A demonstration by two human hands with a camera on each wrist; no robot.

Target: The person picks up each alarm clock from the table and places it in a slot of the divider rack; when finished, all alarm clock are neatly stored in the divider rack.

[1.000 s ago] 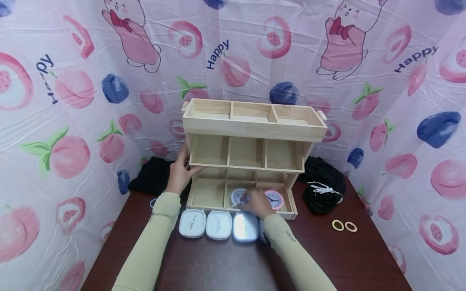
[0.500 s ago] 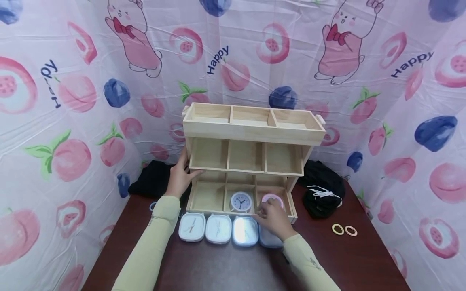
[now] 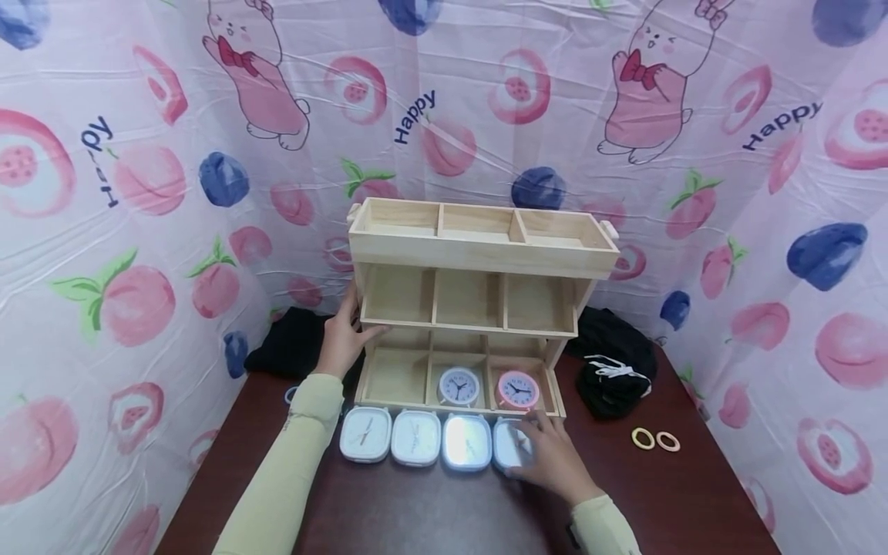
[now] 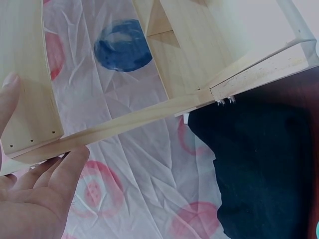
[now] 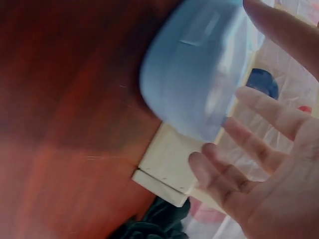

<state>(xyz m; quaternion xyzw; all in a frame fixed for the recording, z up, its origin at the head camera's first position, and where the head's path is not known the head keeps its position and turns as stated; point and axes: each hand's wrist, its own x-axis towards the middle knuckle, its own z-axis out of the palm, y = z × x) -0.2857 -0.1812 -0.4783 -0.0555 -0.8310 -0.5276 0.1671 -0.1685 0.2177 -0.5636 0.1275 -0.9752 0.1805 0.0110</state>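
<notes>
A tiered wooden storage box (image 3: 479,258) stands open at the back of the table. My left hand (image 3: 338,344) holds its left side, with the thumb in front and the fingers behind a wooden strip in the left wrist view. In the bottom tier, a white alarm clock (image 3: 459,387) sits in the middle compartment and a pink alarm clock (image 3: 517,390) in the right one. My right hand (image 3: 558,456) is at the rightmost blue lidded plastic box (image 3: 509,445), fingers spread. In the right wrist view, the fingertips reach the edge of that box (image 5: 184,74); contact is unclear.
Several lidded boxes line up before the wooden box, including a white one (image 3: 365,435). A black cloth (image 3: 287,343) lies at left, a black drawstring bag (image 3: 616,378) at right. A yellow ring (image 3: 643,438) and a pale pink ring (image 3: 668,441) lie at right.
My right hand has moved from the white clock, past the pink clock, to the rightmost blue box. Both clocks are now uncovered. The left hand has kept its place.
</notes>
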